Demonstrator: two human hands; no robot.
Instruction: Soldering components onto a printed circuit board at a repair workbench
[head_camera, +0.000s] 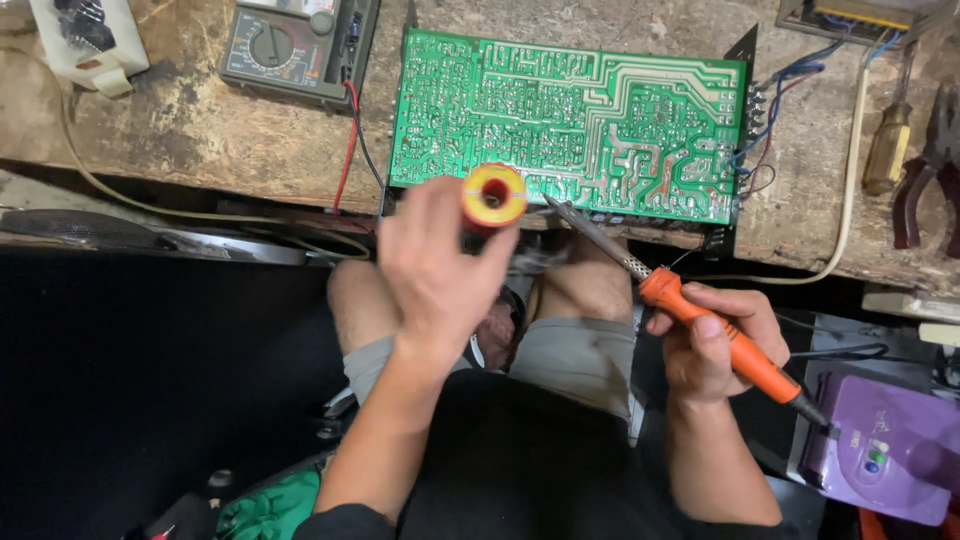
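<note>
Below the workbench's near edge, the left hand (440, 270) gripped a solder spool (493, 195); the right hand (712, 345) clasped an orange soldering iron (700, 325) beside the green circuit board (570, 125).

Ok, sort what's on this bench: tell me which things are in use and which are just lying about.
In use:
left hand holding the yellow and red solder spool
right hand holding the orange soldering iron
green circuit board, which the iron's tip nears

Lying about:
multimeter
screwdriver
red-handled pliers
purple device
</note>
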